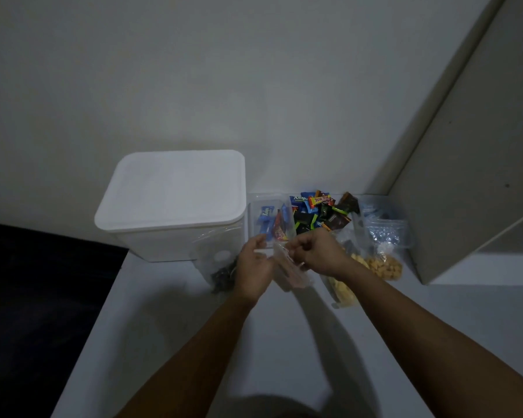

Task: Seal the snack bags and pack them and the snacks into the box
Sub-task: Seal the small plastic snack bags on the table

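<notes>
Bag (290, 268), clear plastic, held up between both my hands just above the surface (194, 327), in front of the box (175, 206). Its top edge runs left to right between my hands; the body hangs down and tilts toward me. Contents look brownish, too blurred to name. Left hand (254, 267) grips the left end of the top edge, fingers curled round it. Right hand (317, 254) pinches the right part of the same edge, fingers pressed tight together. Both hands equally near; the seal line lies straight across from one to the other, so I judge the next move is a pinch sliding along that line.

Box stands just left of the bag, white lid still on, so nothing is packed yet by the look of it. A dark-filled bag (224, 274) lies at the box's foot, beside my left hand. Right of my right hand, bags of yellow snacks (387, 267). Behind them, a pile of wrapped snacks (320, 214) and a clear tub (387, 230).
</notes>
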{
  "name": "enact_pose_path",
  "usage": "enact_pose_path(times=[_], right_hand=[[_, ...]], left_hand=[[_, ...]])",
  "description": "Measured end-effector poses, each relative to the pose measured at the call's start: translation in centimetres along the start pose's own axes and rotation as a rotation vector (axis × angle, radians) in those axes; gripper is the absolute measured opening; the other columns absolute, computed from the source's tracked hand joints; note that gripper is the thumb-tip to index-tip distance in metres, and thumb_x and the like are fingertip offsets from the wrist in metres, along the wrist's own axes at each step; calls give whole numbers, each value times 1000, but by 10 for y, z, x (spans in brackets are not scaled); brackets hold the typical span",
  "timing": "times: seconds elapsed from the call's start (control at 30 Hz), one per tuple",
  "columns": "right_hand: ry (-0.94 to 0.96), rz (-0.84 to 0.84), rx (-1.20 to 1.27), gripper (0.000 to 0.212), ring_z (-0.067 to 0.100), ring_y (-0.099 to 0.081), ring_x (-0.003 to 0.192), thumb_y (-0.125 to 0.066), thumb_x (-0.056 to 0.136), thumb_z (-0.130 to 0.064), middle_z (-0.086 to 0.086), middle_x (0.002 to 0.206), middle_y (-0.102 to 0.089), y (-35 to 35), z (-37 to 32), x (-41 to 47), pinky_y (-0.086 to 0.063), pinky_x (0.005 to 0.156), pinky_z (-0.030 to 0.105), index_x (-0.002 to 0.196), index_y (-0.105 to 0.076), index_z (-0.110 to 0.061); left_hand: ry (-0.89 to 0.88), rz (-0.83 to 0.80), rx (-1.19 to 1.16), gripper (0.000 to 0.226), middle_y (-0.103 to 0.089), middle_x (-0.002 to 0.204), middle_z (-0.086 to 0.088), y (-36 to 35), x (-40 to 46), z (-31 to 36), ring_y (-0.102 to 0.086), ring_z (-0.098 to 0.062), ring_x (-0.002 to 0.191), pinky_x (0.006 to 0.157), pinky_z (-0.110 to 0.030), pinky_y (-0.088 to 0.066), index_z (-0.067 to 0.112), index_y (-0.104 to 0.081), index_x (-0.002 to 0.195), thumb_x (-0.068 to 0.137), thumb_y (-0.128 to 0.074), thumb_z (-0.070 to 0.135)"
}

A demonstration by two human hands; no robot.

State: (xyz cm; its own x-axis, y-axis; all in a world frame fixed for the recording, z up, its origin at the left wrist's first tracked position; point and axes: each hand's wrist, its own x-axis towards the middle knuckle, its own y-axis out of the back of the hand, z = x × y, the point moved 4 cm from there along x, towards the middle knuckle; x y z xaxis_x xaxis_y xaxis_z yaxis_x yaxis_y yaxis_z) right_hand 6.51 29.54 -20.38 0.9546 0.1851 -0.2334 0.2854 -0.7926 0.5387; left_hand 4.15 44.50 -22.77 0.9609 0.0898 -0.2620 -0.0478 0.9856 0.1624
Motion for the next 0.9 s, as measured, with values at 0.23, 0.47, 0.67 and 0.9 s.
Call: enact_pose_path(times=[0.23, 0.47, 0.67, 0.9], right_hand=[[77, 20, 49, 15, 2, -64, 69, -71, 84, -11, -8, 78, -68, 20, -19, -4, -50, 64, 18, 99, -73, -10], [172, 167, 56, 29, 5, -62, 69, -73, 78, 3, -3, 76, -63, 23, -34, -12, -49, 60, 8, 88, -62, -22], [254, 218, -33, 34, 3, -60, 64, -75, 75, 2, -8, 68, -62, 27, -45, -9, -47, 60, 12, 91, -58, -22], [293, 238, -8, 39, 12, -66, 72, -77, 75, -5, -1, 76, -68, 20, -56, -7, -52, 65, 21, 103, -56, -21]], left_hand=[[-94, 58, 39, 7, -72, 82, -8, 20, 13, 18, -69, -31, 83, 81, -46, -58, 13, -72, 78, 81, -71, 8], [-77, 128, -80, 11, -70, 79, -6, 29, 8, 30, -67, -29, 79, 79, -45, -58, 13, -71, 76, 82, -68, 5], [-155, 22, -58, 8, -70, 94, -16, 32, 6, 44, -67, -25, 88, 61, -17, -53, 2, -70, 90, 82, -69, 3], [-138, 63, -14, 2, -70, 85, -5, 31, 6, 49, -66, -18, 82, 70, -24, -53, 8, -71, 85, 84, -69, 8]])
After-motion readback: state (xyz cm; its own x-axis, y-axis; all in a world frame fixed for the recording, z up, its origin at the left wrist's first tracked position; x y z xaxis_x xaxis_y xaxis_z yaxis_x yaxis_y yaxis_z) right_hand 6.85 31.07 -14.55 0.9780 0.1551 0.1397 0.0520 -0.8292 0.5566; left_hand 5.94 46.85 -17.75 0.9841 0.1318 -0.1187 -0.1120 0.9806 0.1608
